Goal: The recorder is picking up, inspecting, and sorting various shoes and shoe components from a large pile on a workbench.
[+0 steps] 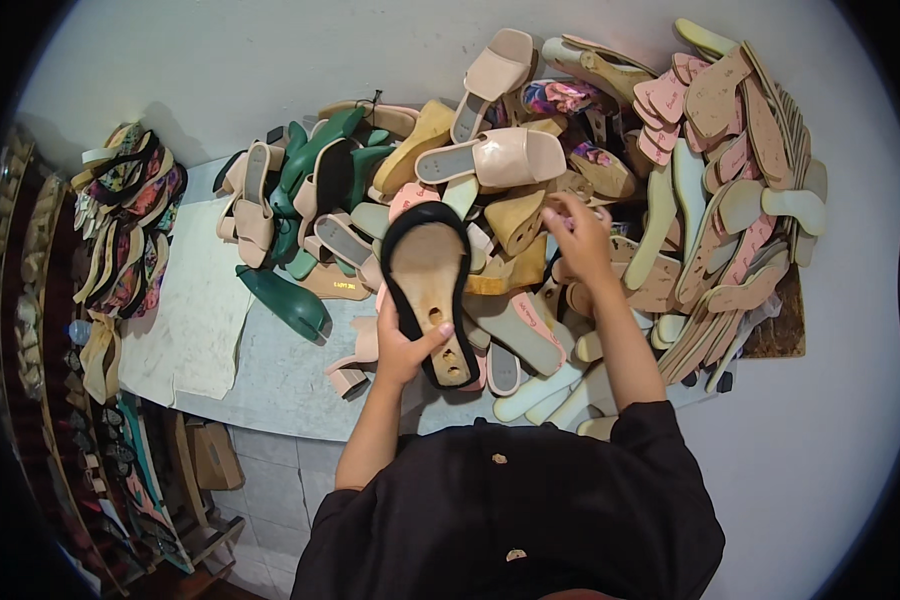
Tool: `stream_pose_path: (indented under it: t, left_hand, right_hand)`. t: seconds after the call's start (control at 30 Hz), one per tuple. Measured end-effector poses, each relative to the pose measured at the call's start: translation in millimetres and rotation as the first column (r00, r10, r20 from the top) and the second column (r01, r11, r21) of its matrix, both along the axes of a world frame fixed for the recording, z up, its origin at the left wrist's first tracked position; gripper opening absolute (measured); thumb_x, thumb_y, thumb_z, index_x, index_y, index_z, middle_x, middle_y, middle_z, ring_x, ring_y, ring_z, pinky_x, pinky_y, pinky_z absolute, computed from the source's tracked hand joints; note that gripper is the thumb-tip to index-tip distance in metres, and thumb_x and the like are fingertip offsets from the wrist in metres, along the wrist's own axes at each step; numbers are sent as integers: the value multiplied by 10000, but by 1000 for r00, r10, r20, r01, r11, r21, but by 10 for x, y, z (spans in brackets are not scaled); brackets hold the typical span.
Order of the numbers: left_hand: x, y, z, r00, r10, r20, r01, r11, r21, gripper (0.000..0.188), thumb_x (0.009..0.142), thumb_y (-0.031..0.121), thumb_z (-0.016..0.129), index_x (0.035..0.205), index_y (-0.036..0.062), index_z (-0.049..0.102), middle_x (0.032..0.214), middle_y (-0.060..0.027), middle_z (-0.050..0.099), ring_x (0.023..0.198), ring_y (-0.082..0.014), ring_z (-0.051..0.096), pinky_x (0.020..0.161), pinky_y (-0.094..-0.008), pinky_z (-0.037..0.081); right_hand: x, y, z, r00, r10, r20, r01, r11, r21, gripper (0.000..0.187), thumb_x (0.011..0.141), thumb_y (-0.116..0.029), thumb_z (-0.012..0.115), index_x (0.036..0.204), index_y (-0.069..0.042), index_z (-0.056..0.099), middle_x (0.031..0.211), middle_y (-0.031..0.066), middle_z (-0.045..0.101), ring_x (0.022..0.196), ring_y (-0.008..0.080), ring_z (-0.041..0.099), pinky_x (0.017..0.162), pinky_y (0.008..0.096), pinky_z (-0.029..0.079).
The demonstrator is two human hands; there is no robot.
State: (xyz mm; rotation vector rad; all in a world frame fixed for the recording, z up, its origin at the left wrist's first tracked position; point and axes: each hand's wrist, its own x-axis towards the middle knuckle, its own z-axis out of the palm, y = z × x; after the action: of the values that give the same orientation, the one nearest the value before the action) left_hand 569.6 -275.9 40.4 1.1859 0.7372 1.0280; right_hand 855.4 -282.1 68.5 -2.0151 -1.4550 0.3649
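Observation:
My left hand (405, 348) grips a black shoe sole (427, 285) with a tan inner face, holding it upright by its heel end over the work table (270, 370). My right hand (577, 235) reaches into a heap of shoes and soles, with its fingers bent on a tan piece (518, 222) in the pile. Whether it holds that piece I cannot tell. A pale pink slide sandal (500, 158) lies just beyond both hands.
Dark green heeled soles (288, 298) lie at the left of the heap. Pink and beige insoles (730, 210) are stacked at the right. A white cloth (195, 300) covers the table's left part. More sandals (130, 220) are piled on shelving at far left.

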Motion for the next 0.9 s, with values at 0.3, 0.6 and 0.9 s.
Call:
stream_pose_path:
  t: [0.3,0.6,0.9]
  left_hand:
    - [-204,-96,120,989,139,49,-139,990,-3,593,684,84,698,1199,-15,421,1084,-109,548,969,-182,545,860,-301,430]
    - [-412,-159,124,982,177,70,-178,984,3,568,692,71,684,1192,-4,424,1053,-104,562,918,-166,568,814,-281,452]
    - [-550,-209,214,962,209,173,-209,978,-19,544,692,69,666,1173,-8,426,1016,-103,569,894,-170,575,807,-290,460]
  right_hand:
    - [455,140,-681,812,-56,581,393,788,-474,776,677,-503,631,1254,-49,379,1056,194,623,1012,345,587,1018,550,250]
    - [161,-56,-35,911,-53,409,270,826,-494,703,605,-405,682,1206,-95,491,1002,130,655,972,318,604,1058,581,100]
    - [166,-200,-57,919,57,391,159,852,-498,796,522,-403,756,1212,-94,507,1014,120,648,1015,300,585,1055,576,134]
